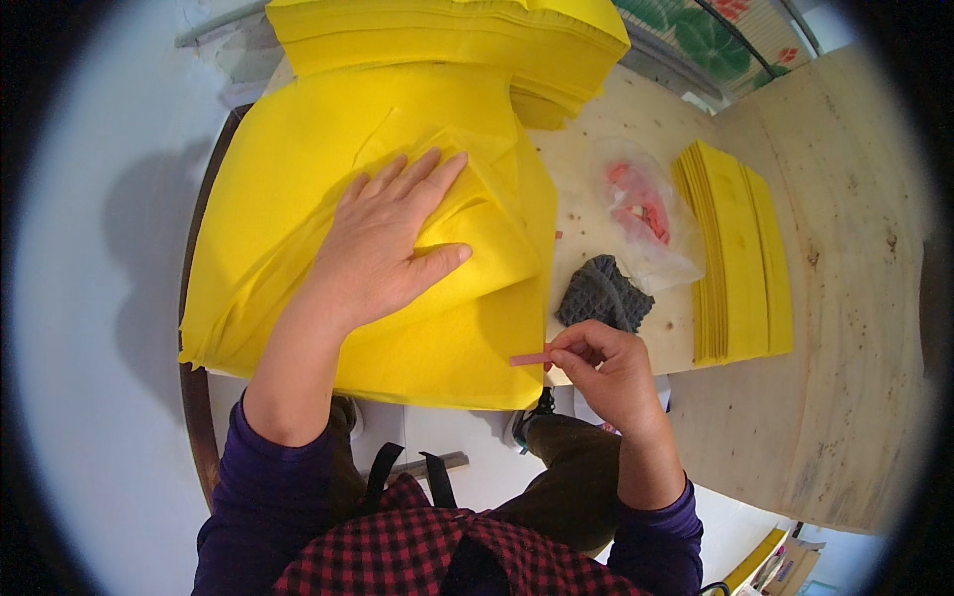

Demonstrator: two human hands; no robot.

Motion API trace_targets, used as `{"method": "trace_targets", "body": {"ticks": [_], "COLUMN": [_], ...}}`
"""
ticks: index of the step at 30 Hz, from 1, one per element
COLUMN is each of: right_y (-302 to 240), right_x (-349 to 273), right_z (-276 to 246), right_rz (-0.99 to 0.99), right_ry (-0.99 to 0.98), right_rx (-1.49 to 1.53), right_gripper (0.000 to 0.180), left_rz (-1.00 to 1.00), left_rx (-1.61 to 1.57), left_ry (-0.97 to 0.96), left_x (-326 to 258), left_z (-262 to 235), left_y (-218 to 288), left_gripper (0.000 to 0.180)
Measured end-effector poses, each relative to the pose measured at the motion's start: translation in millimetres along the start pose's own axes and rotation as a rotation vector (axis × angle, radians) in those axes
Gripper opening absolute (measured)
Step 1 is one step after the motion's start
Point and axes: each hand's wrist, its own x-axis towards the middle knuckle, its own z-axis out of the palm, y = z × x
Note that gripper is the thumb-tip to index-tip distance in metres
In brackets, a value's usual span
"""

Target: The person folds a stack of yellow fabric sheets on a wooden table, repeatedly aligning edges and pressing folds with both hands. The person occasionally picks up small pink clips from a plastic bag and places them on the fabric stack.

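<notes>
Fingers of the left hand [390, 243] are lying spread, pressing flat on soft folded yellow felt sheets [298, 199]; the right hand [606, 368] is pinching a thin pink strip [527, 359], pointing left across the felt's near edge. Beyond, a clear crinkled bag [651, 214] is holding pink pieces beside a dark knitted cloth [603, 294].

Pale plywood worktop [845, 298] runs off to my right, knots showing. Grey-white floor [89, 348] below its left edge, evenly lit.
</notes>
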Motion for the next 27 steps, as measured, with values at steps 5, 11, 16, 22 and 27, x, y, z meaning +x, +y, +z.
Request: {"method": "trace_targets", "body": {"ticks": [5, 11, 16, 22, 27], "right_y": [3, -1, -12, -26, -41], "right_x": [-2, -2, -6, -2, 31], "right_z": [3, 2, -9, -14, -4], "right_rz": [0.045, 0.046, 0.020, -0.044, -0.203], "right_ry": [0.016, 0.042, 0.081, 0.188, 0.266], "right_rx": [-0.047, -0.093, -0.227, -0.107, -0.216], "right_gripper": [0.007, 0.008, 0.009, 0.011, 0.038], "left_rz": [-0.004, -0.007, -0.007, 0.010, 0.002], "left_rx": [-0.007, -0.005, 0.017, 0.015, 0.020], "left_ry": [-0.006, 0.004, 0.008, -0.008, -0.003], "left_x": [0, 0, 0, 0, -1], "left_z": [0, 0, 0, -1, -4], "left_y": [0, 1, 1, 0, 5], "left_gripper": [0.079, 0.078, 0.078, 0.079, 0.082]}}
